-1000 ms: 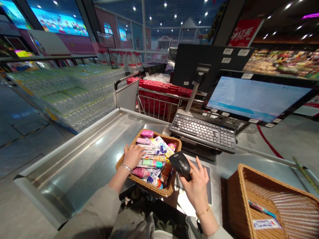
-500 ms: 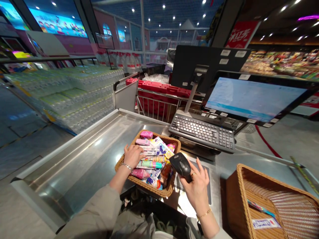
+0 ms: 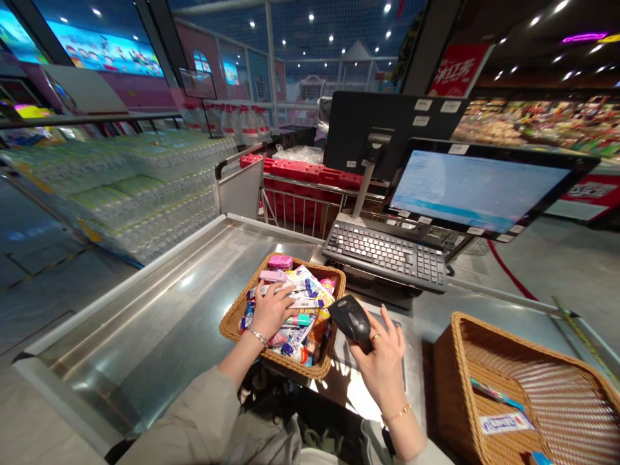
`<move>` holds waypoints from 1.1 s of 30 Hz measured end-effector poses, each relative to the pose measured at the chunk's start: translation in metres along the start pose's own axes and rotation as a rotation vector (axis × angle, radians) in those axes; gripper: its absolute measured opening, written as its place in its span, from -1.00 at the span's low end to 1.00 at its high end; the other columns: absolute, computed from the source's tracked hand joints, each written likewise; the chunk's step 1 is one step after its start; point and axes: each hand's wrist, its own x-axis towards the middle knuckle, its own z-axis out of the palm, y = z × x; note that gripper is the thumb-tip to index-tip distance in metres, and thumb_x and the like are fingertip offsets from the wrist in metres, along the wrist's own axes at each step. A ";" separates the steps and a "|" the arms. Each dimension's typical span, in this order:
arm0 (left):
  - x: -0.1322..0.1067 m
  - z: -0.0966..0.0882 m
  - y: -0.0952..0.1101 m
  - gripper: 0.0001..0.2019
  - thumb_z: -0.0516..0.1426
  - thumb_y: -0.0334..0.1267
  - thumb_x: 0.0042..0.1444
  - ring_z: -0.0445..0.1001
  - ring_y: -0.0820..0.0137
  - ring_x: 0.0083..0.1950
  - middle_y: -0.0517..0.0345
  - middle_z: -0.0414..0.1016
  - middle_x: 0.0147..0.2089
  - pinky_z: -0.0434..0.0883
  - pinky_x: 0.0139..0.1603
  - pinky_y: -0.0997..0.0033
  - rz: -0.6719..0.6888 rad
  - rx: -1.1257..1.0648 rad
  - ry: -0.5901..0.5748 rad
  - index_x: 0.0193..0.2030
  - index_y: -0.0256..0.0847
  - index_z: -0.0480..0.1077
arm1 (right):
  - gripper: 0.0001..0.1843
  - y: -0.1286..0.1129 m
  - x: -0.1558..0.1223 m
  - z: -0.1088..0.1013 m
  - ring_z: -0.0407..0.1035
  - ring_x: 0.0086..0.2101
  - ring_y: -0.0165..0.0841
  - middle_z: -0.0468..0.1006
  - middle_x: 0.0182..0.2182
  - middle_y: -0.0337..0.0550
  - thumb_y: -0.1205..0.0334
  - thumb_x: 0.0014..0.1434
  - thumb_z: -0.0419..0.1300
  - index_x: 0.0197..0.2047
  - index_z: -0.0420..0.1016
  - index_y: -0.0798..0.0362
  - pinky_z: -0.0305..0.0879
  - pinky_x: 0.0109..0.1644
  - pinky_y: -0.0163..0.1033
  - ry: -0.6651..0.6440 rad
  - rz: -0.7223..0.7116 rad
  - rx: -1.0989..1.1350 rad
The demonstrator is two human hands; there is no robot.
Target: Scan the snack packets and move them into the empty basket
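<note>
A brown wicker basket [image 3: 227,321] on the metal counter is filled with small packaged sweets. My left hand [image 3: 271,311] reaches into it from the near left, fingers spread over the white-and-purple candy packets [image 3: 305,302]; nothing is clearly gripped. Around those fingers lie a pink pouch-like packet [image 3: 281,261], a pale pink box [image 3: 274,276] and a green-teal tube [image 3: 300,320]. My right hand [image 3: 382,361] is closed round the handle of a black barcode scanner [image 3: 349,318]. Its head points left toward the basket's right rim. The palm hides part of the handle.
A second wicker basket [image 3: 458,374], at right, holds a thin blue stick-shaped item [image 3: 496,394] and a white-and-purple packet [image 3: 506,422]. Behind the first basket stand a keyboard [image 3: 382,255] and a lit monitor [image 3: 475,187]. The counter [image 3: 159,316] has a raised left edge.
My left hand has shifted right and farther over the sweets, and packets beneath it have been disturbed. The scanner stays in my right hand. The view has turned slightly right.
</note>
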 end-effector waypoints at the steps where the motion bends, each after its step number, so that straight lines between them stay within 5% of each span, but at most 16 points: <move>1: -0.001 0.001 -0.002 -0.83 0.23 -0.07 0.11 0.33 0.08 0.22 0.22 0.50 0.15 -0.16 0.34 -0.27 -0.021 -0.004 -0.012 -0.15 0.11 0.55 | -0.83 0.000 0.000 -0.001 0.05 0.28 -0.02 0.50 0.08 -0.12 0.17 0.10 0.17 -0.23 0.50 -0.01 -0.15 0.28 0.30 0.000 0.002 0.000; 5: -0.003 0.001 -0.009 -0.72 0.19 -0.01 0.13 0.24 0.02 0.30 0.16 0.43 0.23 -0.16 0.33 -0.32 -0.077 0.001 -0.064 -0.02 0.13 0.50 | -0.84 0.001 -0.001 -0.003 0.05 0.28 -0.02 0.49 0.09 -0.14 0.16 0.10 0.18 -0.24 0.50 -0.03 -0.15 0.27 0.32 0.003 0.007 0.002; 13: -0.007 0.008 -0.009 -0.78 0.09 -0.02 0.23 0.18 -0.03 0.35 0.22 0.43 0.22 -0.23 0.27 -0.49 -0.204 -0.011 -0.123 -0.07 0.18 0.52 | -0.81 0.004 -0.005 -0.005 0.05 0.29 -0.04 0.50 0.09 -0.14 0.15 0.11 0.18 -0.20 0.50 -0.04 -0.17 0.28 0.31 0.000 0.012 -0.008; 33: 0.010 0.010 -0.017 -0.82 0.21 0.04 0.06 0.14 -0.05 0.37 0.25 0.46 0.19 -0.40 0.26 -0.54 -0.359 -0.095 -0.229 -0.24 0.14 0.56 | -0.79 0.006 -0.011 -0.011 0.05 0.29 -0.04 0.50 0.09 -0.12 0.18 0.09 0.15 -0.19 0.50 -0.04 -0.20 0.28 0.32 0.004 0.038 0.001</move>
